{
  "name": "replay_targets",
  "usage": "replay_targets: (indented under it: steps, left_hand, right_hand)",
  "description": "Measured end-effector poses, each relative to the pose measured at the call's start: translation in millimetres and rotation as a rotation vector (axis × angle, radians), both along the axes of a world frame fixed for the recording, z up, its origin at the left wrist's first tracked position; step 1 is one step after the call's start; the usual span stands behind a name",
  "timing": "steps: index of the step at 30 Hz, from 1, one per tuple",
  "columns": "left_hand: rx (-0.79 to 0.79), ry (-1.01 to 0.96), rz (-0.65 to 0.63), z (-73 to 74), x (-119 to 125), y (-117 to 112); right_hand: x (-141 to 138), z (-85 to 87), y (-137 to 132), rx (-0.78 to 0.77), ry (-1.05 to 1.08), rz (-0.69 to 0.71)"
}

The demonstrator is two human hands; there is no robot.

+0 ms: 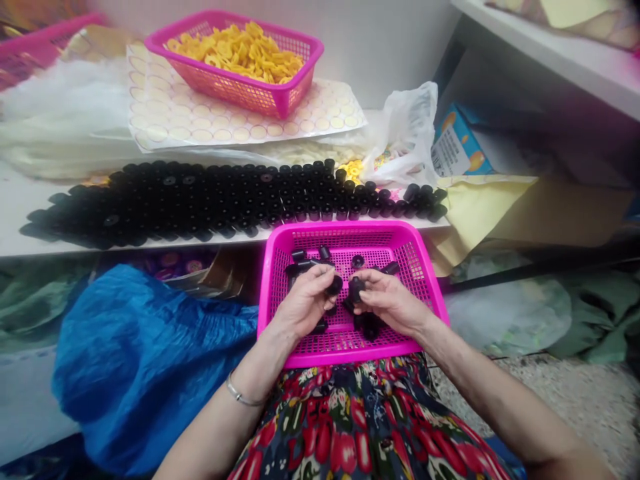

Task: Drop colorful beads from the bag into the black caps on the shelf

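Above a pink mesh basket [430, 293] on my lap, my left hand [311, 297] is closed round a small black cylinder [335, 286]. Close beside it, my right hand [387, 297] pinches another black piece [357, 289], with a narrower top. A small gap separates the two pieces. Several loose black cylinders [299, 255] lie in the basket, partly hidden beneath my hands. On the white table in front stand rows of similar black cylinders [225, 193], packed side by side.
Beyond the rows, a pink basket of yellow plastic pieces [240, 53] sits on sticker sheets [210, 123]. A white plastic bag [407, 133] and a blue box [460, 143] are at the back right. A blue bag [145, 360] bulges at my left. A shelf [560, 53] overhangs the right side.
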State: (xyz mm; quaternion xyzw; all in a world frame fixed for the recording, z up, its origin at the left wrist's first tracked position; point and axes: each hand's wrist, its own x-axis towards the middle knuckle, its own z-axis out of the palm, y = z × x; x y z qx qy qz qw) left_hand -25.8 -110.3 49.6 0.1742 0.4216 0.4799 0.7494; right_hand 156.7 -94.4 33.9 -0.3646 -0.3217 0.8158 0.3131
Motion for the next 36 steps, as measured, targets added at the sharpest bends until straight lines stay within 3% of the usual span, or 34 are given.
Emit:
replay_targets:
  steps: [4, 9, 13, 23, 31, 36]
  left_hand:
    - [0.006, -0.015, -0.008, -1.0, 4.2, -0.6]
    - [-0.012, 0.008, 0.019, -3.0, 7.5, -0.7]
    - [-0.019, 0.082, 0.068, -3.4, 10.1, 0.7]
    - [0.122, 0.309, 0.111, -11.3, 12.7, -1.3]
    - [0.175, 0.417, 0.11, -10.3, 15.4, -1.1]
    - [0.158, 0.401, 0.071, -12.6, 19.7, -2.5]
  right_hand:
    - [-0.1, 8.0, -4.1, 0.295, -0.186, -0.012]
    - [4.0, 21.8, -2.3, 0.738, -0.458, 0.097]
    - [5.1, 28.1, -1.9, 0.895, -0.508, 0.173]
    - [3.9, 36.5, -2.7, 0.996, -0.635, 0.23]
    - [5.9, 30.6, -5.2, 1.018, -0.619, 0.126]
    - [1.0, 25.2, -4.8, 0.864, -0.572, 0.053]
